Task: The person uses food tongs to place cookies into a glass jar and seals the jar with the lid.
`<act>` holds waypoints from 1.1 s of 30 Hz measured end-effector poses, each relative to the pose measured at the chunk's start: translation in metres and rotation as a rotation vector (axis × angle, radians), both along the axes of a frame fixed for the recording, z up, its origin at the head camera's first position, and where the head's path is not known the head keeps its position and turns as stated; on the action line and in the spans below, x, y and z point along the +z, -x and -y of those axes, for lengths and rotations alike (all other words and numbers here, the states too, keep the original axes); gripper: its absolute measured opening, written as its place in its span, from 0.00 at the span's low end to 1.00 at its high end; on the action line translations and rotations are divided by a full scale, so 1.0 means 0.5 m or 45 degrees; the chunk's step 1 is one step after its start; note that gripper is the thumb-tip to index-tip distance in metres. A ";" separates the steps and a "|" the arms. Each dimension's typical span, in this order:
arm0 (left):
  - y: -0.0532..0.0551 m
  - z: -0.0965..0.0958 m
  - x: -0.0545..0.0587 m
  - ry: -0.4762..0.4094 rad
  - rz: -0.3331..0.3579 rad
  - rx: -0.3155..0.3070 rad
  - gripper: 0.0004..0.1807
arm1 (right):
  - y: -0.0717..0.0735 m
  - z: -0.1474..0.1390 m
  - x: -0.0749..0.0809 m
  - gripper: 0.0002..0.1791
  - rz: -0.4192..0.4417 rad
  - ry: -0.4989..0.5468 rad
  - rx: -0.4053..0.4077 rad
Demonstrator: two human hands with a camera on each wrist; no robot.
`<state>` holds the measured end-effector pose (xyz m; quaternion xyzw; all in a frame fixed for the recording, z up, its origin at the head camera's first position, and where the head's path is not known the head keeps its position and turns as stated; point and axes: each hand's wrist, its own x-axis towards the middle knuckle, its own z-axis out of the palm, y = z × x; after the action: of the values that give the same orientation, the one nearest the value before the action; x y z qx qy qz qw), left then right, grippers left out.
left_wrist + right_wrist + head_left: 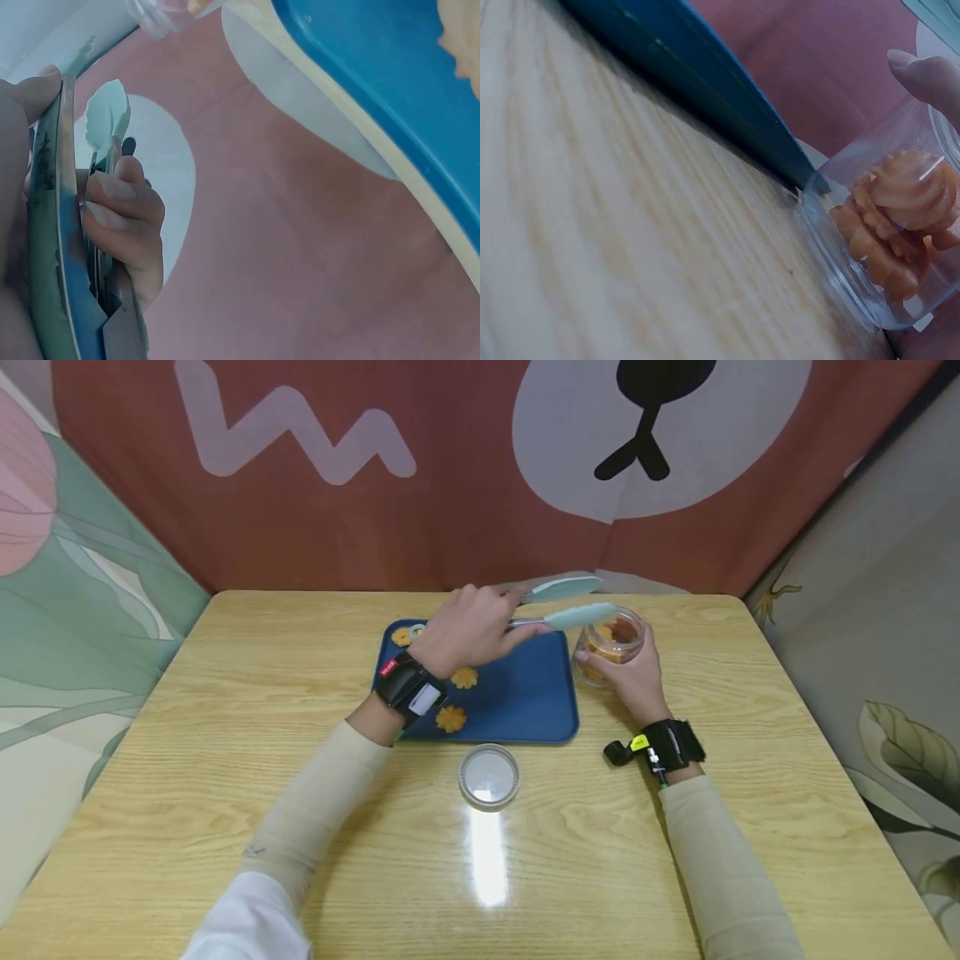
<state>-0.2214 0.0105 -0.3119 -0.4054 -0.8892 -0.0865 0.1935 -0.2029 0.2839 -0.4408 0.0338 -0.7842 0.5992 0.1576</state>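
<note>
On the head cam feed, I had the left hand [472,622] up over the back of the blue tray [525,693], fingers + thumb wrapped round a pair of tongs [577,615] w/ mint tips. Tips were spread apart w/ nothing between them, pointing right. The nearer one overlapped the rim of the clear jar [582,643] from my angle, but idk if it touched, couldn't tell. The right hand [636,681] gripped the jar, thumb on the near side, fingers round the far side. Jar was on the table [585,852] just right of the tray, lid off, w/ orange-brown cookies [621,631] inside. More flower-shaped cookies [452,719] lay on the tray's left half, partly hidden by the hand. Lid [489,776] was flat on the table, near side of the tray. Red wall hanging [450,535] behind it all, fyi.

Left wrist cam: close-up of the tongs, metal arms apart, fingertips curled on one of them. Tray was top right w/ a bit of cookie at the edge, and a bit of the jar was up top.

Right wrist cam: jar looked tilted there, prob the cam angle, couldn't tell. Swirled cookies piled inside, one digit by the rim, tray edge close by, + a bit of mint tip in the top right corner.
</note>
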 end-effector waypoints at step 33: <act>-0.090 0.223 -0.090 0.137 0.167 0.229 0.41 | -0.029 0.020 0.044 0.47 0.049 -0.011 0.025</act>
<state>-0.1765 -0.1011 -0.3571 -0.3274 -0.9361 -0.0474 0.1198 -0.1883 0.2737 -0.4188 0.0305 -0.7894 0.5977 0.1365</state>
